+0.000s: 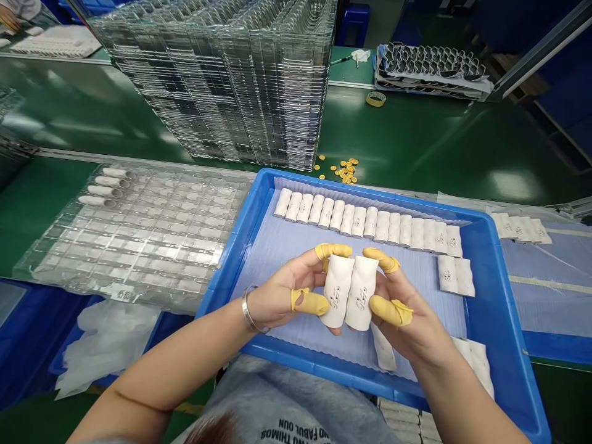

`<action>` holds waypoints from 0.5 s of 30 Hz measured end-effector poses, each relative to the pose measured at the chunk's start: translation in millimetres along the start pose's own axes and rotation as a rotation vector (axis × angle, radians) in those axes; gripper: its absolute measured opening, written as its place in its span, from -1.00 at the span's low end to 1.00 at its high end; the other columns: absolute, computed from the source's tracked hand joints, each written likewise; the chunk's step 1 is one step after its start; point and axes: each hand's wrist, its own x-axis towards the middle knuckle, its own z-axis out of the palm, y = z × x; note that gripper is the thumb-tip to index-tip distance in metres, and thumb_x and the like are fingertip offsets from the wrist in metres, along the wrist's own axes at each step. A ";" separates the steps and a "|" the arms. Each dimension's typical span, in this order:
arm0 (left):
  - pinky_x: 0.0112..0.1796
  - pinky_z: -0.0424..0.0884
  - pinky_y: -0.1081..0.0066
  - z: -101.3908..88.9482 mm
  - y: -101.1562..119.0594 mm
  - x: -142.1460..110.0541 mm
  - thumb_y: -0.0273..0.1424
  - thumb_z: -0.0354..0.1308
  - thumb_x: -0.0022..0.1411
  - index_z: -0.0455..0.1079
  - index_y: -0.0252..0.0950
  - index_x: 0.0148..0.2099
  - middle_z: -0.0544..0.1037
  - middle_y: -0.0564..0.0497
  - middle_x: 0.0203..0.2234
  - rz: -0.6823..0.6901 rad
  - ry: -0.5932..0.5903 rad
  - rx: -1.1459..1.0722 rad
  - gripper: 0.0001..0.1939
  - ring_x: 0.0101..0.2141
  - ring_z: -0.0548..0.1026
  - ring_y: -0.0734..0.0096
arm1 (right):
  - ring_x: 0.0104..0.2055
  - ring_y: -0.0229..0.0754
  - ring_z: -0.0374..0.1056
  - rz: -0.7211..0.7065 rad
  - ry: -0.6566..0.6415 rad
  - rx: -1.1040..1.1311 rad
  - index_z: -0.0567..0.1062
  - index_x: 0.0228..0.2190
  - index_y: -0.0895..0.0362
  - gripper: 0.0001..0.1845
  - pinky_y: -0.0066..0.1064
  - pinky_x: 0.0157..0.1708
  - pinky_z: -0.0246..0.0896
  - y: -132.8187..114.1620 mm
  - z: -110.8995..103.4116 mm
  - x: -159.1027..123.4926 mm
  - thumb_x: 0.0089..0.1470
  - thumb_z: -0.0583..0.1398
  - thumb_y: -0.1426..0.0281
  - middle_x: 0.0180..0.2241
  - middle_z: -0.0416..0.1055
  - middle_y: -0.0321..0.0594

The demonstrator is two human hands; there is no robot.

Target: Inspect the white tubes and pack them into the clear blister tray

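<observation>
Over the blue tray (pixel 240 240), I hold two white tubes with black script side by side, upright and touching or nearly so. My left hand (pixel 283 295) is closed on the left white tube (pixel 337 290). The right white tube (pixel 362 293) is in my right hand (pixel 409 308). Yellow finger cots cover the thumbs and index fingers. Inside the tray, a row of similar tubes (pixel 359 221) runs along the far side. A pair (pixel 456 275) lies near the right wall, others lie partly hidden by my right forearm, and another tube (pixel 383 348) is below my hands.
Left of the blue tray lies a clear plastic tray (pixel 152 234) with several tubes in its far corner. Behind stands a tall stack of clear trays (pixel 231 86). Small yellow discs (pixel 346 171) and a tape roll (pixel 375 98) sit on the green surface. More tubes (pixel 520 228) lie at right.
</observation>
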 end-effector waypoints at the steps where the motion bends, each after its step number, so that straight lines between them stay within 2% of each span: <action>1: -0.30 0.66 0.31 -0.6 -0.4 0.1 -0.51 0.33 0.16 0.34 -0.01 0.23 0.43 -0.05 -0.03 0.006 -0.019 -0.005 -0.38 -0.17 0.57 0.28 | -0.30 -0.17 0.41 -0.009 -0.025 0.025 0.38 0.16 -0.29 -0.50 -0.37 -0.33 0.37 -0.6 0.0 0.0 0.25 0.35 0.25 -0.13 0.44 -0.27; 6: -0.30 0.65 0.37 -2.7 -2.4 1.0 -0.46 0.25 0.28 0.29 0.04 0.26 0.44 -0.03 -0.05 0.000 -0.056 -0.011 -0.44 -0.22 0.61 0.36 | -0.33 -0.27 0.40 0.011 -0.071 0.084 0.37 0.17 -0.32 -0.50 -0.47 -0.33 0.36 -0.4 -1.0 -0.2 0.27 0.34 0.25 -0.06 0.42 -0.29; 11: -0.39 0.64 0.44 -2.3 -2.9 1.5 -0.44 0.24 0.30 0.30 0.05 0.25 0.41 -0.02 -0.03 0.007 -0.050 -0.005 -0.47 -0.25 0.62 0.34 | -0.35 -0.25 0.45 0.036 -0.067 0.100 0.37 0.18 -0.32 -0.48 -0.47 -0.34 0.40 0.4 -2.9 -0.7 0.27 0.34 0.25 -0.19 0.45 -0.32; 15: -0.41 0.63 0.46 -0.8 -2.0 2.1 -0.44 0.26 0.27 0.32 0.02 0.23 0.40 -0.01 -0.06 0.017 -0.017 0.013 -0.48 -0.28 0.58 0.41 | -0.38 -0.28 0.48 0.047 -0.050 0.121 0.38 0.17 -0.33 -0.47 -0.46 -0.37 0.46 -0.2 -3.6 -0.6 0.25 0.36 0.26 0.00 0.40 -0.30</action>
